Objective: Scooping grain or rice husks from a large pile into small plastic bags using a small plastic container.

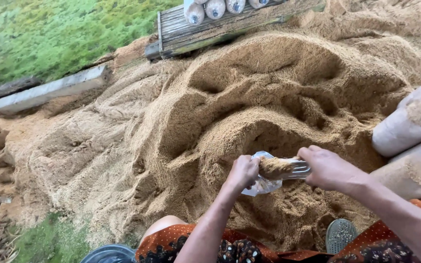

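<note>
A clear plastic bag (275, 174) is held between both hands at the near foot of the sawdust heap (249, 107), just in front of a hollow dug into its face. The left hand (243, 171) is closed, its grip pinching the bag's left edge; the right hand (328, 169) is pressed shut on the mouth end, so that the bag lies almost level between them. A little brown sawdust is seen inside, filling only part of it. The step in hand is judged to be filling. The next move would call for the mouth to be kept wide and tipped upward, so that more sawdust can be taken in without spilling. Filled sacks (412, 122) lie at the heap's right edge.
</note>
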